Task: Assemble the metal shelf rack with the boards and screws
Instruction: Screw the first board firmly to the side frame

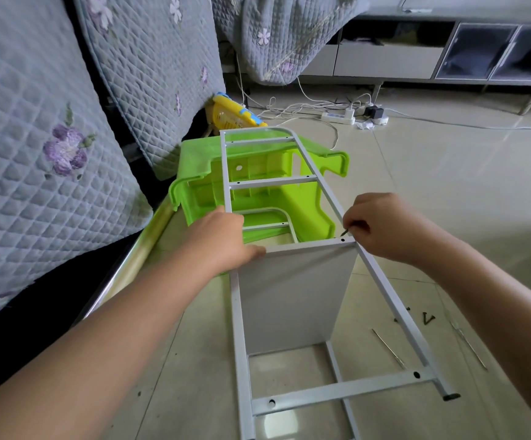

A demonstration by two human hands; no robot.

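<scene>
One rack frame (pixel 289 179), one board (pixel 292 296), one green stool (pixel 257 192), two hands (pixel 222 239)

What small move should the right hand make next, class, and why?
Probably lower the screw into the hole just beneath it. The right hand pinches the screw tilted above the frame, while the left hand holds the board against the rail.

Fitting a screw into the white metal shelf rack frame on the floor

The left hand (pixel 226 239) holds the top edge of the grey rectangular shelf board (pixel 292 296) standing in the white metal ladder-style rack frame (pixel 381 287), while the right hand (pixel 384 227) pinches a small dark screw (pixel 344 232) right over a hole in the crossbar. The frame's far end rests on an upturned lime-green plastic stool (pixel 257 192); loose dark screws (pixel 428 319) lie on the glossy beige floor tiles (pixel 448 185).
</scene>
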